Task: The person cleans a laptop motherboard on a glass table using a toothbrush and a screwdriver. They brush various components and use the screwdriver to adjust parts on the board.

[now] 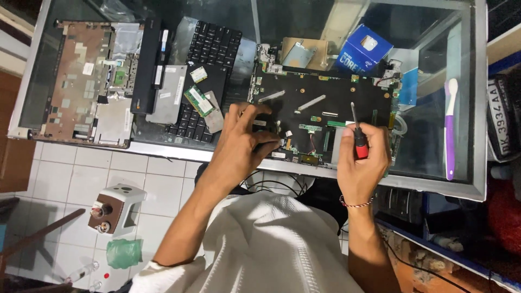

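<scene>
Right hand grips red-handled screwdriver; left hand, fingers spread, seemingly touches flat black circuit board.

Single view only: a head-worn camera looks steeply down over the person's chest, whose white garment fills the lower centre of the frame. It sits close, at arm's reach, with the glass-topped counter spanning the upper half and the left hand and right hand mid-frame. White floor tiles show at lower left; no second view exists to overlap.
</scene>
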